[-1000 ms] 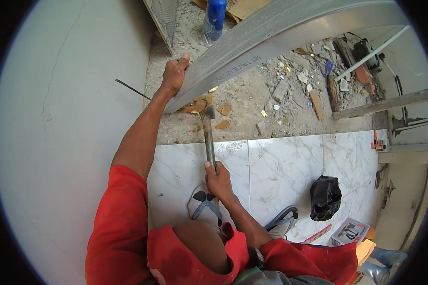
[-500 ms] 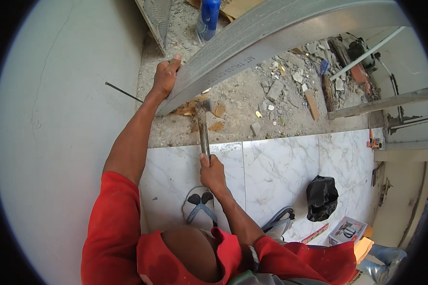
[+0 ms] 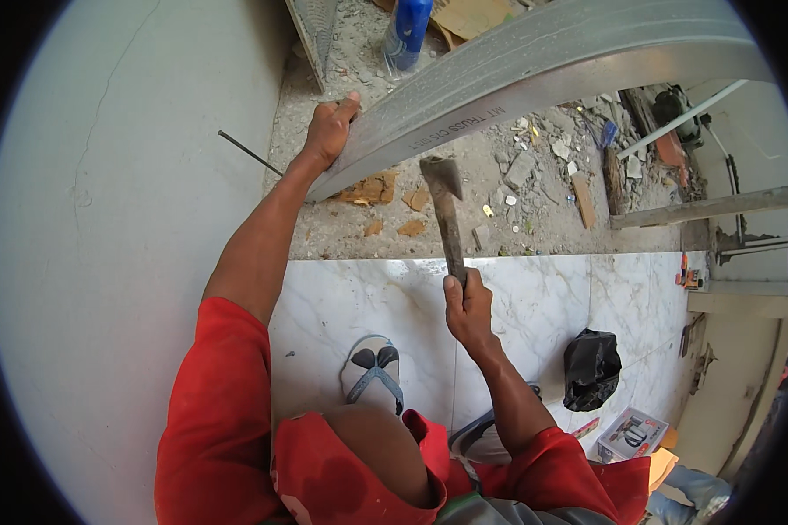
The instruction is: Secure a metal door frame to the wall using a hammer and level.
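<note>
My left hand (image 3: pixel 329 133) is closed round the near left end of a long grey metal channel (image 3: pixel 464 118), which slants up to the right. My right hand (image 3: pixel 469 308) grips the worn handle of a small hatchet (image 3: pixel 447 197); its dark head is raised away from the channel's end. By that end, a splintered piece of wood (image 3: pixel 372 188) lies on the rough concrete. Smaller wood chips (image 3: pixel 411 227) are scattered near it. A thin metal rod (image 3: pixel 247 150) sticks out from the wall beside my left forearm.
White marbled tiles (image 3: pixel 534 306) meet the rubble-strewn concrete (image 3: pixel 324 236). A pale wall (image 3: pixel 131 262) stands close on the left. A blue bottle (image 3: pixel 407 35) is beyond the channel. To the right are a black plastic bag (image 3: pixel 591 369), a box (image 3: pixel 630 435) and a wooden bar (image 3: pixel 709 206).
My right hand has swung the hatchet up and right, away from the wood by the channel's end. My left hand keeps its hold on the channel; the view has shifted slightly.
</note>
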A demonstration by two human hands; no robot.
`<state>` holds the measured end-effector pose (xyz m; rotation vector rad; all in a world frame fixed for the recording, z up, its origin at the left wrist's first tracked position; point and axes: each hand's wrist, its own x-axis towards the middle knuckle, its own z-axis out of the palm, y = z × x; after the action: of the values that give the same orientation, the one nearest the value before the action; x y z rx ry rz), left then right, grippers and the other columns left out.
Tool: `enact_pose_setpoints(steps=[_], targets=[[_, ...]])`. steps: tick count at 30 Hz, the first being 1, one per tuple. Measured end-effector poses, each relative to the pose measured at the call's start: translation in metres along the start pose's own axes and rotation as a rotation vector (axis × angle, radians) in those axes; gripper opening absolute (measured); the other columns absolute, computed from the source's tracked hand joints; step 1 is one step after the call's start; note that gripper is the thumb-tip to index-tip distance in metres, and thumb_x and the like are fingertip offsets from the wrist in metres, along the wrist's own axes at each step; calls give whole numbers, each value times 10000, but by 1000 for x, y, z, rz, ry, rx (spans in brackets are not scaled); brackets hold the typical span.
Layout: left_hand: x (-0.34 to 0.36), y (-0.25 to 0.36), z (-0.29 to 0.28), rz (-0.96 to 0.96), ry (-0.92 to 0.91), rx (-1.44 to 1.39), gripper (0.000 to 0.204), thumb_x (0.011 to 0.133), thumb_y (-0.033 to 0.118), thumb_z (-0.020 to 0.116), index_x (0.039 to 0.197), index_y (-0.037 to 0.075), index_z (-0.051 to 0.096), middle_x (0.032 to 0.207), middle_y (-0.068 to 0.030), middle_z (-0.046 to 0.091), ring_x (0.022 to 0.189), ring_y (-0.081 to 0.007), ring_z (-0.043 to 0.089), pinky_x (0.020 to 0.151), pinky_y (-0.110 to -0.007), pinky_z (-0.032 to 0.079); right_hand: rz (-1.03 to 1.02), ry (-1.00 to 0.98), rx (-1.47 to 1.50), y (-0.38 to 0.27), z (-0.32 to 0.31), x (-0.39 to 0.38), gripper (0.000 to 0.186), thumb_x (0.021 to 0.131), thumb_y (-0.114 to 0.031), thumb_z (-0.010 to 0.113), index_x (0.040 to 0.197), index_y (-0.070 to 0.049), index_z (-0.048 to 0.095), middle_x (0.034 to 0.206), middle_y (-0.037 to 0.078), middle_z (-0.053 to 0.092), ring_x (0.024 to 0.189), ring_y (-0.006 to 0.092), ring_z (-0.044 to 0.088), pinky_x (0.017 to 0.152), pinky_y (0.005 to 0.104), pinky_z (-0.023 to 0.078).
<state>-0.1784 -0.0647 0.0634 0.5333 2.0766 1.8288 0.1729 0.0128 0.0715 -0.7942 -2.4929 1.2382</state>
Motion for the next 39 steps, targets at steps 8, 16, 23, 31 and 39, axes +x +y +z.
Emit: enact_pose_setpoints(steps=[8,16,23,31,39], targets=[[-6,2,-1,-16,-27,-48,525,912,472,535,641,25,581,595,2,499,583,-113,435,573,-308,373,-326,-416,-461,-1,-20,31,346,870,-328,620,915,-6,499,694,186,606,600,379,612,532,455,483],[-9,14,3,-45,-43,-20,524,916,466,536,631,28,577,598,7,496,585,-106,419,576,-300,366,-272,-480,-723,0,-13,125,292,923,-294,527,852,-14,483,689,204,628,602,391,621,564,477,497],[-4,3,0,-61,-31,0,530,919,472,530,622,35,564,579,14,474,581,-103,409,564,-299,352,-94,-491,-498,9,-25,72,358,932,-321,518,913,26,434,653,245,588,615,449,590,575,522,469],[-10,10,-4,-28,-17,-15,529,920,481,523,624,44,557,597,13,488,585,-102,413,568,-293,355,-44,-271,108,4,-8,11,331,923,-275,554,928,44,465,611,243,558,578,424,592,533,448,458],[2,-2,-4,-38,22,5,525,916,485,529,599,66,544,590,22,474,580,-91,396,559,-292,343,123,-377,-281,2,18,67,352,938,-290,506,867,53,471,658,264,590,653,445,600,587,482,463]])
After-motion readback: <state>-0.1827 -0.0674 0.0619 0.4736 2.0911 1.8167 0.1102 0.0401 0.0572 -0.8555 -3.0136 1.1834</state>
